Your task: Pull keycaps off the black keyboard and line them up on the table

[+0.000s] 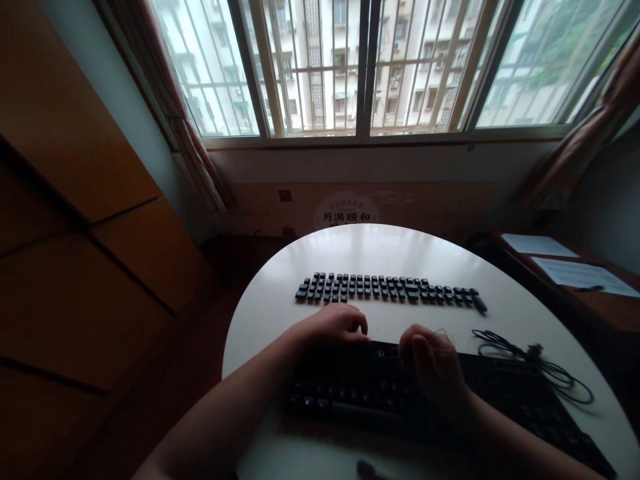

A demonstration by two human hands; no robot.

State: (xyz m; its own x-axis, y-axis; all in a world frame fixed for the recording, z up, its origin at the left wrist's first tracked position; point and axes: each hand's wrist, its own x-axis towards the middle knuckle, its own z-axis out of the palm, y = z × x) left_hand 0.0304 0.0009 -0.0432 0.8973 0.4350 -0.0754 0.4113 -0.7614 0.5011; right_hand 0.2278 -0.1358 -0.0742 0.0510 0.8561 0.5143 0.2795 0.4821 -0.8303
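Observation:
A black keyboard (pixel 360 390) lies on the round white table (pixel 270 313) in front of me, with many key places bare. Rows of loose black keycaps (pixel 385 289) are laid out beyond it. My left hand (pixel 337 325) rests at the keyboard's far left edge, its fingers curled into a pinch; what they hold is hidden. My right hand (pixel 433 363) hovers over the keyboard's middle with the fingers closed round a thin wire tool (pixel 443 333), which is hard to make out.
A coiled black cable (pixel 533 360) lies on the table to the right. A side desk carries papers (pixel 583 273) and a pen (pixel 590 289). A cardboard box (pixel 350 207) stands under the window. A wooden cabinet (pixel 75 233) fills the left.

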